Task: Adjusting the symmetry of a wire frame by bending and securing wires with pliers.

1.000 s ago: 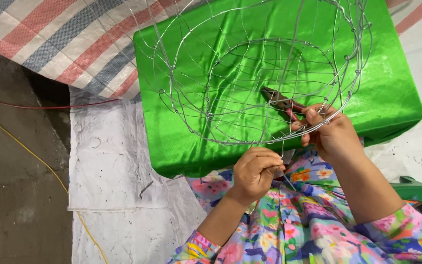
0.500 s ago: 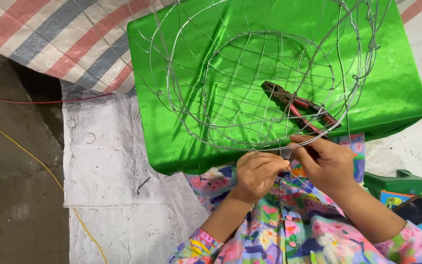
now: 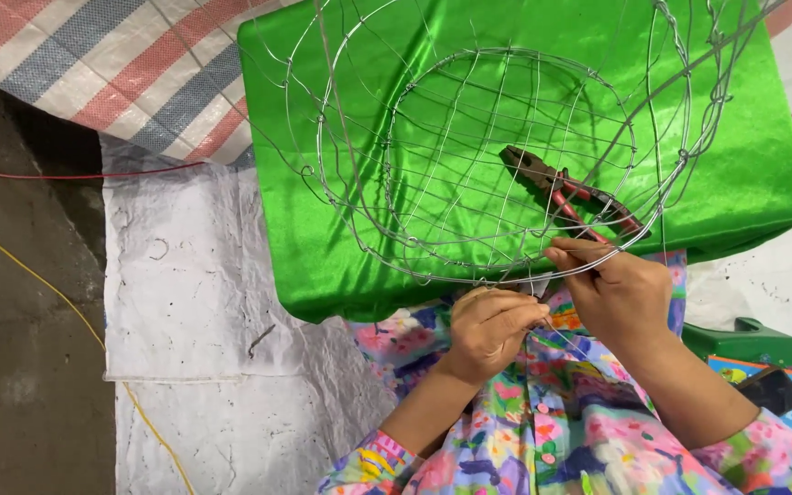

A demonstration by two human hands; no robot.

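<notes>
I am pinching the wire basket frame rim at six o'clock, right hand steadying, left hand clamping thin wire; keeping twists tight; pliers lying inside.

Shiny green cloth, red-handled pliers, floral multicoloured garment.

wire basket on cloth-covered block, pliers inside basket
</notes>
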